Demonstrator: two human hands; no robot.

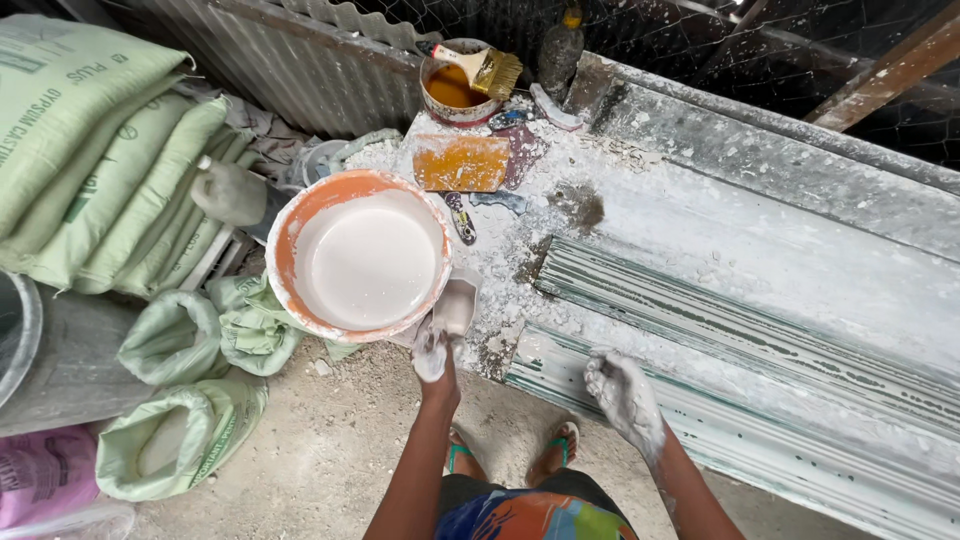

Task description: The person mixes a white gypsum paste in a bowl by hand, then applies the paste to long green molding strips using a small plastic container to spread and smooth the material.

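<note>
Bare arms, left hand (432, 352) and right hand (622, 395) plaster-caked, multicoloured shorts (530, 512), green-strapped flip-flops (562, 445)

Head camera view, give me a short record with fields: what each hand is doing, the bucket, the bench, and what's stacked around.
left hand: plaster-coated, holding a small scoop at the bucket's rim
right hand: plaster-coated, fingers resting on the ridged mould
bucket: orange, filled with white liquid plaster
bench: long, crusted with white plaster
far end: tin of brown liquid with a brush across it
left side: stacked green sacks, open sacks on the ground
</note>
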